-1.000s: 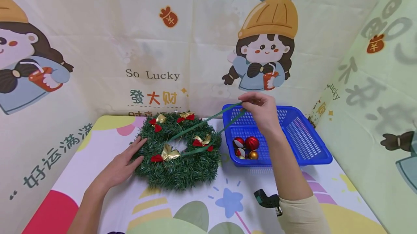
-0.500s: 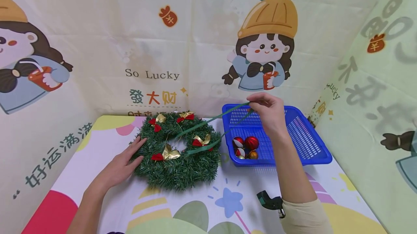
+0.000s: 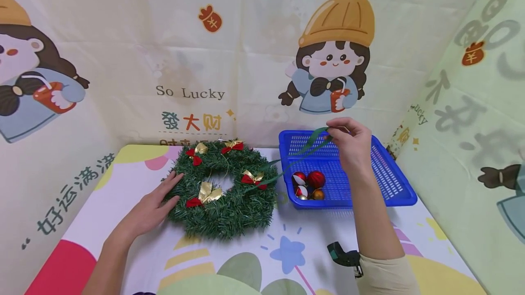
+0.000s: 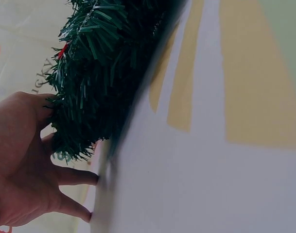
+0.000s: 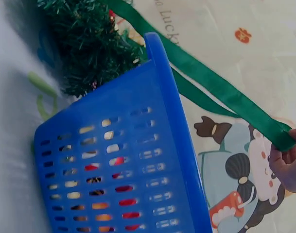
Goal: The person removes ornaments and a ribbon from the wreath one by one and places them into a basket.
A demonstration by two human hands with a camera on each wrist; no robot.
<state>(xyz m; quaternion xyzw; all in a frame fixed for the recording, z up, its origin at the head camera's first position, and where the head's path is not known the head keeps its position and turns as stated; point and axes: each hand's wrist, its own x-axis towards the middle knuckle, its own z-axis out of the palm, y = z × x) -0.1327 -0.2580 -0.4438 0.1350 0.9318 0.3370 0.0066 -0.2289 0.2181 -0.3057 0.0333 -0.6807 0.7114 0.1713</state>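
Observation:
A green artificial wreath (image 3: 229,215) with red-and-gold bows (image 3: 253,178) lies flat on the table. My left hand (image 3: 152,207) rests against its left side, fingers spread along the branches; in the left wrist view two fingers of the left hand (image 4: 26,165) reach down beside the wreath. Over the blue basket, my right hand (image 3: 353,149) pinches a green ribbon (image 3: 313,137). Both strands of the ribbon (image 5: 211,80) slope down to the left towards the wreath, whose right side they overlap in the head view.
The blue plastic basket (image 3: 395,201) stands right of the wreath. Red, red-and-white and gold baubles (image 3: 316,179) sit in its left part. A printed cloth (image 3: 242,249) covers the table, and printed curtains (image 3: 262,80) rise behind and on both sides.
My right hand has moved right with the ribbon, drawing it from the middle of the wreath over to its right side. The left hand has stayed against the wreath.

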